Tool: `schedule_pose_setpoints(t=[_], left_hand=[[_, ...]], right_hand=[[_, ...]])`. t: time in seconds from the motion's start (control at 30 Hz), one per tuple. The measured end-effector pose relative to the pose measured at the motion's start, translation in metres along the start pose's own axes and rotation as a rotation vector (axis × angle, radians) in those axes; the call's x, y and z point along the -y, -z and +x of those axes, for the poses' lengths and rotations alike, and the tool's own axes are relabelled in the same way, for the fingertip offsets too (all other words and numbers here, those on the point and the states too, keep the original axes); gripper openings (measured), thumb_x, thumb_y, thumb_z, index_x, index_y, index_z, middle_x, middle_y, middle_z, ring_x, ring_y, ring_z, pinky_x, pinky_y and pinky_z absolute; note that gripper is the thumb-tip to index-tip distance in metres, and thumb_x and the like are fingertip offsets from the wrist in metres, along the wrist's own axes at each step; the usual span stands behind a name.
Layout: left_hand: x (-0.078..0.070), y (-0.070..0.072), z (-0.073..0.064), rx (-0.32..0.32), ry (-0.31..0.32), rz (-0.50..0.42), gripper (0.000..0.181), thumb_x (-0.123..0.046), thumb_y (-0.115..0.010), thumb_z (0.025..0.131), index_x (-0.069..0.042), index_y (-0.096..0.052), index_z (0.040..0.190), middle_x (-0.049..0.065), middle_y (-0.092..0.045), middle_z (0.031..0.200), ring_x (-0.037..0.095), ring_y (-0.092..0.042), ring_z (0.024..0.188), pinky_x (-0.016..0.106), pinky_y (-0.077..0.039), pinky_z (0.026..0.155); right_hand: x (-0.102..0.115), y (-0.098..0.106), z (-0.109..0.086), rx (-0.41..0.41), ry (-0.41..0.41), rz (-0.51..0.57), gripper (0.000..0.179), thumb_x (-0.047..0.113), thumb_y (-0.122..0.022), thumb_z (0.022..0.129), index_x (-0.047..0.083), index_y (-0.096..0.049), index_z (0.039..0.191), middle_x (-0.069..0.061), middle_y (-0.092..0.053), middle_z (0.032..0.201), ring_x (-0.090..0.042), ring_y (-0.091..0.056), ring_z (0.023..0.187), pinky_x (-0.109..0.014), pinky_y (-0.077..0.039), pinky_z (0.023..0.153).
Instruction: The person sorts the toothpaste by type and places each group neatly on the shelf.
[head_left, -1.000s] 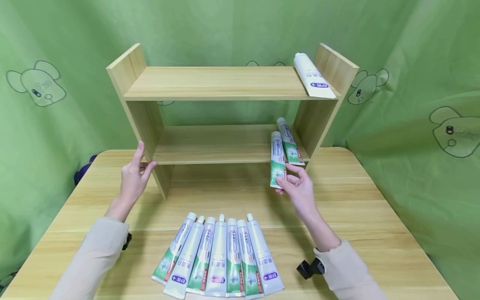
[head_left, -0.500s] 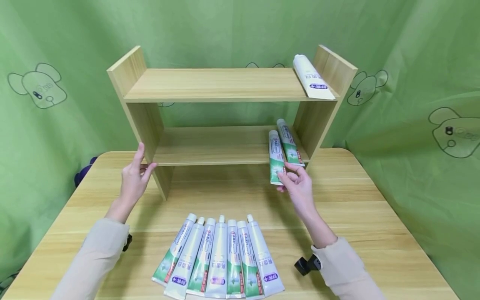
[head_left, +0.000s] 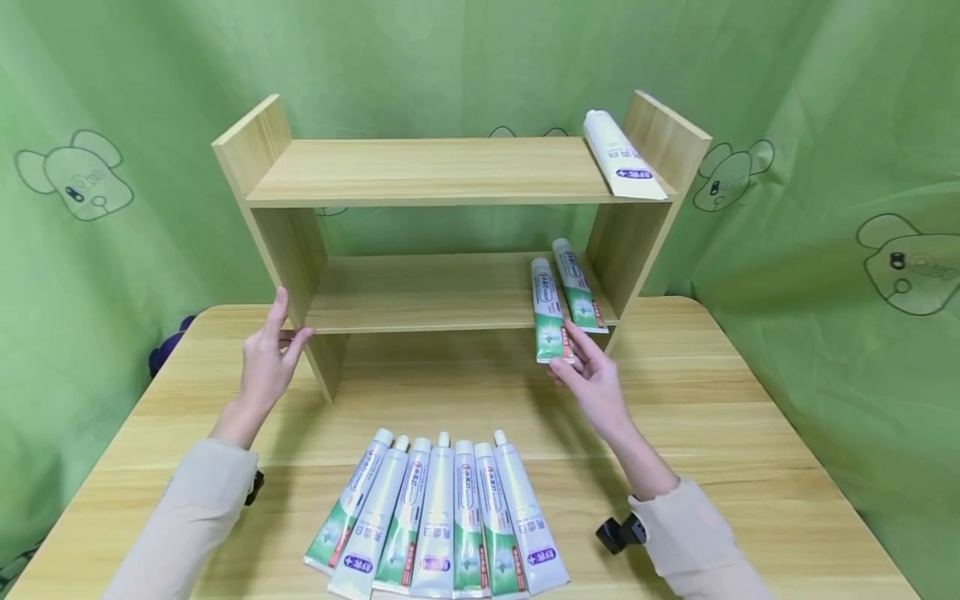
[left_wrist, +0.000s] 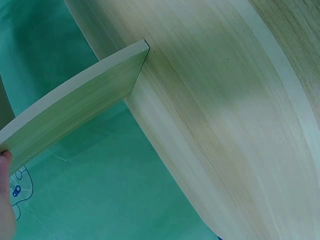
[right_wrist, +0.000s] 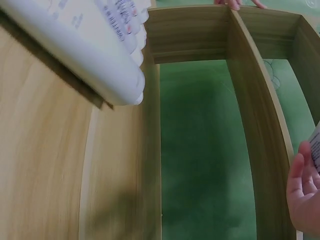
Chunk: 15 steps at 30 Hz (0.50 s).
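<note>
My right hand pinches the crimped end of a green and white toothpaste tube, thumb in front. The tube's cap end lies over the middle board of a wooden shelf; its lower end sticks out past the front edge. Close to its right, a matching tube lies on the same board. In the right wrist view, only a small part of the held tube shows beside the fingers. My left hand holds the shelf's left upright, thumb at the middle board's front edge and index finger pointing up.
A white toothpaste tube lies at the right of the top board. Several tubes, green-white and white, are fanned on the wooden table before the shelf. A green curtain hangs behind.
My right hand has pushed the held tube slightly inward and to the left over the middle board, its fingers now nearer the tube's right edge. The left hand stays on the upright.
</note>
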<state>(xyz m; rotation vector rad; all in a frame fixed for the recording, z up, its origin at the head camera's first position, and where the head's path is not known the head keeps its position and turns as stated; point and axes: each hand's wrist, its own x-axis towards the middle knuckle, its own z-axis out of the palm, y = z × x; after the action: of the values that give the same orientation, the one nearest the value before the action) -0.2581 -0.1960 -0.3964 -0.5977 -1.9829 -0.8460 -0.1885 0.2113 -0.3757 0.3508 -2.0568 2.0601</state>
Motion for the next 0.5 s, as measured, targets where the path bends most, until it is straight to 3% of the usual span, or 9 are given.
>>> schedule_pose_setpoints(t=[0.07, 0.17, 0.27, 0.5], left_hand=[[0.000, 0.000, 0.000, 0.003, -0.004, 0.004, 0.085, 0.004, -0.066, 0.078, -0.026, -0.024, 0.145, 0.037, -0.053, 0.110, 0.042, -0.062, 0.061, 0.044, -0.057, 0.053], [0.000, 0.001, -0.001, 0.009, -0.005, 0.010, 0.082, 0.002, -0.065, 0.079, -0.026, -0.023, 0.145, 0.037, -0.054, 0.109, 0.042, -0.062, 0.061, 0.044, -0.057, 0.053], [0.000, 0.000, -0.001, 0.005, -0.003, 0.007, 0.078, -0.002, -0.064, 0.081, -0.025, -0.024, 0.144, 0.037, -0.054, 0.108, 0.042, -0.062, 0.061, 0.044, -0.057, 0.053], [0.000, 0.000, -0.001, -0.006, -0.001, 0.002, 0.075, -0.005, -0.063, 0.083, -0.026, -0.024, 0.144, 0.038, -0.054, 0.107, 0.042, -0.062, 0.060, 0.044, -0.057, 0.053]], right_hand=[[-0.002, -0.002, 0.001, -0.015, 0.032, -0.014, 0.059, -0.013, -0.051, 0.085, -0.007, -0.027, 0.139, -0.023, -0.048, 0.127, -0.003, -0.060, 0.078, -0.012, -0.054, 0.063], [-0.004, -0.004, 0.004, -0.052, 0.068, -0.022, 0.056, -0.014, -0.052, 0.084, -0.009, -0.031, 0.136, -0.002, -0.059, 0.115, -0.003, -0.060, 0.075, -0.012, -0.055, 0.063], [-0.007, -0.004, 0.007, -0.088, 0.083, -0.023, 0.053, -0.014, -0.052, 0.083, -0.010, -0.035, 0.133, 0.015, -0.060, 0.104, -0.003, -0.060, 0.072, -0.013, -0.055, 0.063], [-0.009, -0.002, 0.012, -0.154, 0.079, -0.024, 0.046, -0.013, -0.055, 0.083, -0.011, -0.042, 0.127, 0.016, -0.063, 0.099, -0.003, -0.060, 0.067, -0.014, -0.055, 0.062]])
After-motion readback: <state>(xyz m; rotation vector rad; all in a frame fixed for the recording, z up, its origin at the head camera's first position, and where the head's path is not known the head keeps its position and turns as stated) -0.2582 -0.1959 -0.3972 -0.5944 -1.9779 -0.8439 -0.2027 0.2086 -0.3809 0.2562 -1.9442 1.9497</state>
